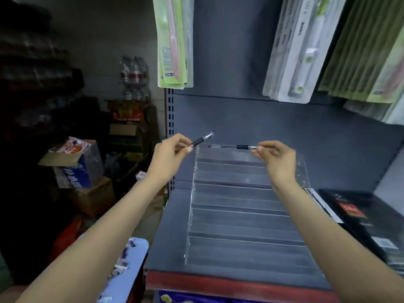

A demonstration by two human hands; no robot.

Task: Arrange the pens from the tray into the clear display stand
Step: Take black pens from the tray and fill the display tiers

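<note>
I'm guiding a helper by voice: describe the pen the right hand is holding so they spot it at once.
Find the clear display stand on the grey shelf. At its top back tier, the right hand pinches the metal tip of a pen. That pen lies level along the tier, unlike the other pen, which the left hand holds tilted up beside the stand.

I am seeing the blue tray (133, 256) running off the bottom edge, its pens (122, 265) blurring beyond counting, my left forearm covering its near side.
</note>
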